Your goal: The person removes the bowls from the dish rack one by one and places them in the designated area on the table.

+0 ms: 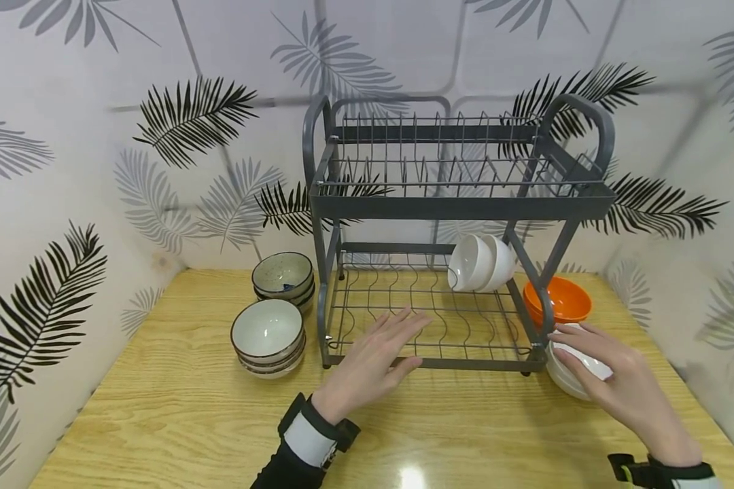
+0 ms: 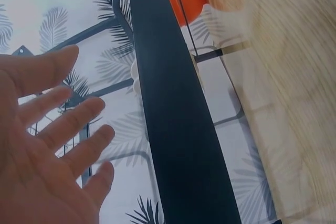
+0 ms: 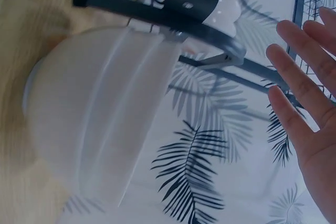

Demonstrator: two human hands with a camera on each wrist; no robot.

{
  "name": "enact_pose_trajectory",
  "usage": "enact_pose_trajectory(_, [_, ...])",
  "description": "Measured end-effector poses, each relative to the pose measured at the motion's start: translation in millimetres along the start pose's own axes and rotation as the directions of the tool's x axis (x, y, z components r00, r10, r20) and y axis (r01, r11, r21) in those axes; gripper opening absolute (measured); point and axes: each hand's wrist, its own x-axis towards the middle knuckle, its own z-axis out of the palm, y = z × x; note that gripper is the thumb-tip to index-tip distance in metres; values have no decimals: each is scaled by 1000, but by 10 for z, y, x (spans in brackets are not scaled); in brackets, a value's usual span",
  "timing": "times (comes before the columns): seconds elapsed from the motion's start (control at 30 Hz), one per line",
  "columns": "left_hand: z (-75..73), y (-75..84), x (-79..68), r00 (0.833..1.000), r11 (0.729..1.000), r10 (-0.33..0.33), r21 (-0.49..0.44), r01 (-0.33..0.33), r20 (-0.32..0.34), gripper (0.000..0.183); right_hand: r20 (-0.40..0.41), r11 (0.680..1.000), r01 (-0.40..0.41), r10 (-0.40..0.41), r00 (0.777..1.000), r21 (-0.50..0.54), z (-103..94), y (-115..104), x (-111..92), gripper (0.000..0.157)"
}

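Observation:
My right hand (image 1: 626, 380) hovers over a stack of white bowls (image 1: 561, 375) at the rack's right front corner, partly covering it. In the right wrist view the fingers (image 3: 294, 80) are extended and apart from the nested bowls (image 3: 84, 114). My left hand (image 1: 370, 367) is held palm down before the lower front bar of the dark two-tier dish rack (image 1: 465, 207), its fingers spread and holding nothing. Two white bowls (image 1: 469, 265) lean on their sides at the right of the lower tier.
Orange bowls (image 1: 564, 299) stand behind the white stack, beside the rack's right leg. Left of the rack are stacked white bowls with brown rims (image 1: 268, 329) and speckled greenish bowls (image 1: 281, 273). Leaf-patterned walls close off the wooden table (image 1: 171, 394) at the back and sides.

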Motion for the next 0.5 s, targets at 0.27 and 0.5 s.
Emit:
enact_pose_trajectory(0.27, [9,69,52,998,998,-53,25,52,30,61,-77,990,97,-90,993,99,156,-61,194,18])
enact_pose_trajectory(0.5, [-8,142,118,995,996,-82,29,80,59,59,-133,963,173,-147,980,209,328,-111,337,19])
